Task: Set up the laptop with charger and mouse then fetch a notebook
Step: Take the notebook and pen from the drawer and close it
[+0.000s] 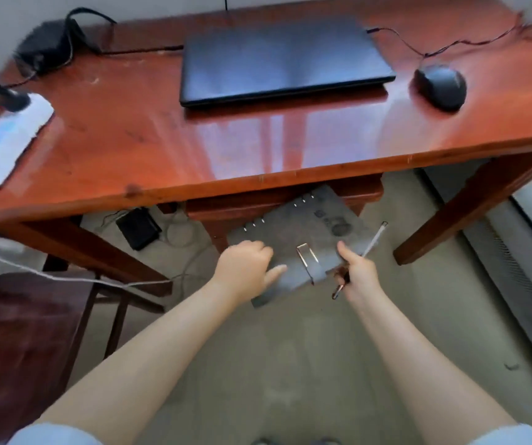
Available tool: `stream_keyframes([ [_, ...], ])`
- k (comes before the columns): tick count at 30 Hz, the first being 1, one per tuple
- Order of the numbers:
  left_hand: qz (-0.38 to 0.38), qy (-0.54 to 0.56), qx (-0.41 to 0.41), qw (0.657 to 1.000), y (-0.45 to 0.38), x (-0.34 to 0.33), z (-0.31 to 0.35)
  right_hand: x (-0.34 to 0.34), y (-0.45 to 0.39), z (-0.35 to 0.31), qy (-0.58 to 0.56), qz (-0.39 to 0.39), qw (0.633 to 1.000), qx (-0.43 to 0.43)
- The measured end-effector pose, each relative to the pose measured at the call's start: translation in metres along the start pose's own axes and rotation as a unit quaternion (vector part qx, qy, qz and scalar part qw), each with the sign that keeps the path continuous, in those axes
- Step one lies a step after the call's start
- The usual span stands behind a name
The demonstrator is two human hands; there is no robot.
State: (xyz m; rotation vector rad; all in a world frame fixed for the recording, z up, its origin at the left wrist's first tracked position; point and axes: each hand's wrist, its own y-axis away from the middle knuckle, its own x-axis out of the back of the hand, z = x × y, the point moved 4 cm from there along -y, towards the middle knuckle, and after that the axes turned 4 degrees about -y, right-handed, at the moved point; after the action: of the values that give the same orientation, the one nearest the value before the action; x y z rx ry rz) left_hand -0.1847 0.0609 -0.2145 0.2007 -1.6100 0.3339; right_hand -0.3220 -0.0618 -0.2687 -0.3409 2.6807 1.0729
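notebook [293, 239]: grey ring binder, held in the air just below the front edge of the desk [129, 149], tilted, spine rings toward the desk. Reads as a stiff cover, light, flat; should not flex much.
left hand [247, 268]: I have it on the near left part of the cover, thumb on top, fingers presumably under (hidden, so a guess). Closed on the notebook.
right hand [359, 274]: pinching the near right corner, and also holding two pens [372, 242] (one white, one dark) in the same fist. Crowded grip, so I judge this corner the weak one.
strap clasp [306, 255]: metal loop on the cover between my hands; avoid snagging it.
hold advice: keep both edges, lift level, cover looks smooth so could slip.
laptop [284, 59]: closed on the desk, cable at each side.
mouse [440, 86]: just right of the laptop.
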Motion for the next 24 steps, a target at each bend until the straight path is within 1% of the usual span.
stream_keyframes([
  [2, -0.039, 0.074, 0.090, 0.992, 0.011, 0.025, -0.016, 0.007, 0.025, -0.014, 0.046, 0.001, 0.999, -0.006],
  [3, -0.089, 0.089, 0.135, 0.983, 0.015, 0.035, -0.024, 0.007, 0.040, -0.022, 0.063, -0.009, 0.998, -0.012],
  [5, -0.208, 0.156, 0.193, 0.946, 0.024, 0.056, -0.035, -0.003, 0.070, -0.038, 0.079, -0.046, 0.995, -0.032],
  [6, -0.249, 0.198, 0.212, 0.924, 0.029, 0.067, -0.040, -0.013, 0.083, -0.046, 0.084, -0.065, 0.993, -0.042],
  [7, -0.275, 0.233, 0.227, 0.905, 0.033, 0.079, -0.047, -0.025, 0.093, -0.055, 0.090, -0.076, 0.992, -0.049],
  [11, -0.310, 0.322, 0.295, 0.845, 0.050, 0.121, -0.091, -0.076, 0.124, -0.079, 0.137, -0.086, 0.984, -0.080],
  [14, -0.359, 0.342, 0.333, 0.802, 0.066, 0.141, -0.124, -0.110, 0.141, -0.084, 0.164, -0.103, 0.976, -0.098],
  [16, -0.403, 0.358, 0.321, 0.779, 0.077, 0.154, -0.137, -0.129, 0.153, -0.086, 0.184, -0.117, 0.971, -0.099],
  [18, -0.431, 0.386, 0.308, 0.756, 0.087, 0.167, -0.148, -0.150, 0.162, -0.090, 0.196, -0.140, 0.966, -0.097],
  [22, -0.460, 0.452, 0.330, 0.690, 0.088, 0.197, -0.172, -0.197, 0.168, -0.105, 0.232, -0.186, 0.949, -0.108],
  [24, -0.461, 0.479, 0.332, 0.669, 0.079, 0.209, -0.188, -0.223, 0.167, -0.117, 0.259, -0.201, 0.938, -0.109],
])
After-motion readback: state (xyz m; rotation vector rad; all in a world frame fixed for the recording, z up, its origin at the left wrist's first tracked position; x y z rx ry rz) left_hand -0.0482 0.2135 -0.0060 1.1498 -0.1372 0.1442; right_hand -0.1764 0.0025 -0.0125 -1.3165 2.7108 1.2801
